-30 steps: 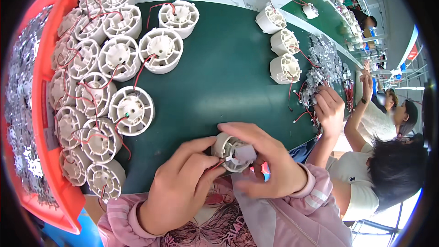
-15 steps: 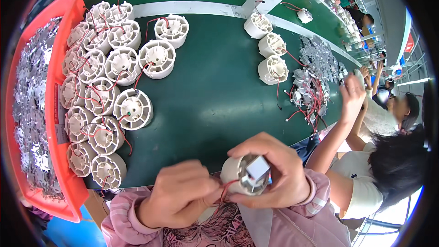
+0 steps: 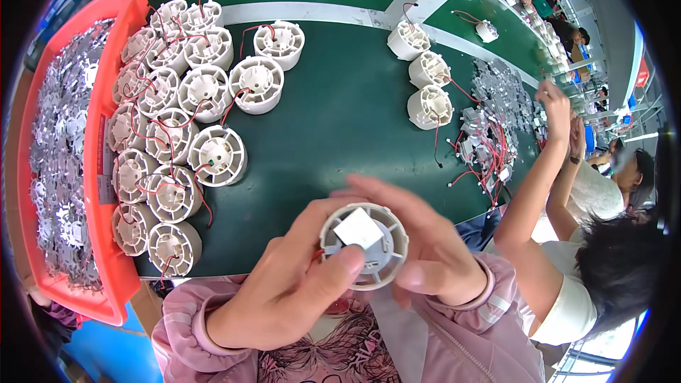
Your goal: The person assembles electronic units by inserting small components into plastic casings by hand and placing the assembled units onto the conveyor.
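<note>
A round white plastic housing (image 3: 365, 245) is held up in front of the chest, above the near edge of the green bench (image 3: 340, 120). It is gripped by both hands: the left hand (image 3: 284, 298) is closed around its left side with the thumb pressed on the front rim, and the right hand (image 3: 425, 248) is cupped behind it with the fingers spread upward. A small pale square piece (image 3: 358, 229) is seen inside the housing, and a red wire comes out at its left side.

On the left part of the bench many similar white housings with red wires (image 3: 170, 135) are packed close together, some touching each other. Just beside them an orange tray (image 3: 106, 170) is placed, filled with small metal parts (image 3: 60, 170). Three more housings (image 3: 425, 71) stand in a row further to the right, well apart from the group. Near them a pile of small parts with red wires (image 3: 489, 142) is lying. At the right a co-worker's arm (image 3: 535, 191) is raised over the bench edge. The space between the held housing and the packed group is free.
</note>
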